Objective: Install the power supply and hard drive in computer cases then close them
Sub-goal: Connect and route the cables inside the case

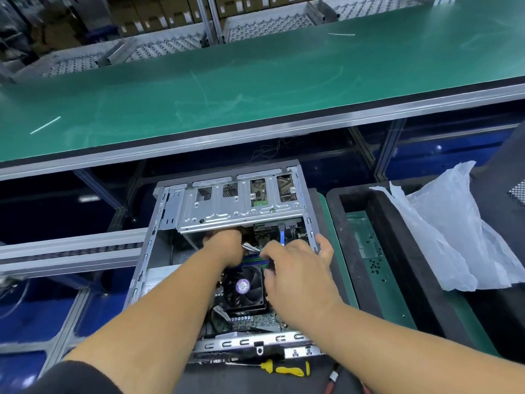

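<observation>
Because both hands are deep inside the open case, small slips could hurt the parts. The left hand reaches under the metal drive cage, and its fingers are hidden, so I cannot tell what it holds. The right hand has curled fingers that seem to pinch a cable near the blue plug. A drive shows through the cage holes. If the cable is pulled hard, it might bend or pop loose. A hand could bump the fan just below. The cage edge looks sharp and might scratch. The screwdriver lies near the case.
</observation>
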{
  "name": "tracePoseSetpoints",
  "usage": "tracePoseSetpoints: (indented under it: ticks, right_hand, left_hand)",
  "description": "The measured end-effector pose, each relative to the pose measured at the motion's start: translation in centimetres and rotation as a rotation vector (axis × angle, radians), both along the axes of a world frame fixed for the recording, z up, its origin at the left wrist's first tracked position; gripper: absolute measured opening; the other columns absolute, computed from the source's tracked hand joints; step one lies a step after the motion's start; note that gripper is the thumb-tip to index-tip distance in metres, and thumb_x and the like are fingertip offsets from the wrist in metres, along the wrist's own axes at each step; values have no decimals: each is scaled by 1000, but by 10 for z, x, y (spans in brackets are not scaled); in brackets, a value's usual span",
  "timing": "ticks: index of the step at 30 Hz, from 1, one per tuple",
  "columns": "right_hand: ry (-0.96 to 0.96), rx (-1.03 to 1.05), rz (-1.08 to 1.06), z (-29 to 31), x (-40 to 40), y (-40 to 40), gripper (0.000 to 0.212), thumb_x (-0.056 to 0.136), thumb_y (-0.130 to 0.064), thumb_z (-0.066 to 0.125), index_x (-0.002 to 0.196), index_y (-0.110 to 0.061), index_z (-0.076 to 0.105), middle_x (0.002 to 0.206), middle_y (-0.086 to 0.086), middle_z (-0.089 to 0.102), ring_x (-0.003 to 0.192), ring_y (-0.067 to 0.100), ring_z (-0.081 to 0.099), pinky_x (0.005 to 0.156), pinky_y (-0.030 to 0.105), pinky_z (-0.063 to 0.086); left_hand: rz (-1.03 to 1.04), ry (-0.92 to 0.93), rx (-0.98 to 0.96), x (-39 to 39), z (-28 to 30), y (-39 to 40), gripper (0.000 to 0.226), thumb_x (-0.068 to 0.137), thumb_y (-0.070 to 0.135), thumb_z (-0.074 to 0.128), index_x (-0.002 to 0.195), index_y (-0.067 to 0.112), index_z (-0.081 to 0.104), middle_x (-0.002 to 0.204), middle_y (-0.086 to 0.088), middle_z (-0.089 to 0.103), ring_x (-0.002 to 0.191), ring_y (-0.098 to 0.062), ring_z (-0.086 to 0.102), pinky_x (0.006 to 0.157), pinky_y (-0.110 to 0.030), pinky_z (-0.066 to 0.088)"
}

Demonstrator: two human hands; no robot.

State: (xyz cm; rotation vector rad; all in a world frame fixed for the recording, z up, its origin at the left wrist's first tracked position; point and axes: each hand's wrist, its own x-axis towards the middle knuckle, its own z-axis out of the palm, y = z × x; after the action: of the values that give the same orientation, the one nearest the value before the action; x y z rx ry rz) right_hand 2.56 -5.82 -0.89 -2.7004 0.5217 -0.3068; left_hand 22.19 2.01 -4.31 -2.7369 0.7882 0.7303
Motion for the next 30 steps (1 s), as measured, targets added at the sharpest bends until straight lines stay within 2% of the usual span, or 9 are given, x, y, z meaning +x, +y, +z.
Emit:
tracePoseSetpoints:
  ticks: [3,6,9,13,16,22,24,27,30]
  right_hand:
    - [-16,67,37,1,0,-3,36,88,-42,66,120,-47,50,83,-17,61,109,6,54,120,53,-4]
    - [8,106,157,5,-4,-3,54,84,-46,67,132,-51,43,103,-19,64,122,3,48,121,54,-11]
    - [21,123,262,9,-8,-1,62,78,-44,60,137,-51,42,120,-17,62,133,4,41,120,54,-15]
    - [-6,158,194,17,-14,2,58,77,-33,54,134,-43,53,121,-13,63,128,14,46,121,51,10]
    - [-23,85,143,14,-29,15,50,83,-28,58,132,-37,59,124,-12,65,123,17,52,111,46,30]
    - [-363,16,168,-10,-95,59,35,78,-11,65,109,-26,72,119,-5,63,123,23,54,105,43,35]
    - [-463,-32,286,-20,-120,77,35,72,-7,67,103,-23,72,117,-3,61,116,25,54,97,45,36]
    - [-293,45,468,-43,-148,98,25,75,-6,66,96,-21,69,98,-9,57,94,18,55,81,34,43]
    - [15,155,126,-64,-162,95,19,88,-18,61,100,-32,66,93,-19,53,91,9,54,79,26,44]
  left_hand:
    - [102,62,-335,-19,12,23,58,95,2,50,147,26,51,145,0,54,125,-25,57,106,-35,49]
    - [286,86,-773,-58,32,61,64,88,-6,43,126,40,66,122,11,61,83,-7,65,57,-11,48]
    - [402,42,-1010,-101,43,96,55,89,-2,45,96,45,71,95,21,72,69,1,65,52,-8,42]
    - [312,-7,-973,-137,44,125,24,96,30,53,105,45,70,85,30,68,71,2,62,65,-19,48]
    - [167,-82,-871,-145,42,128,23,94,46,50,111,48,66,93,28,67,83,4,60,73,-23,47]
    - [0,-127,-795,-149,36,128,30,92,53,49,118,46,63,117,22,69,102,-6,63,87,-32,53]
    - [-11,-122,-814,-150,36,131,28,92,53,50,117,46,63,109,21,69,97,-10,63,82,-31,52]
    - [-22,-99,-793,-150,36,134,26,94,53,50,116,47,62,89,21,62,92,-15,64,77,-33,51]
    - [-17,-73,-769,-148,38,133,28,96,53,49,121,47,59,85,21,58,88,-14,60,74,-32,47]
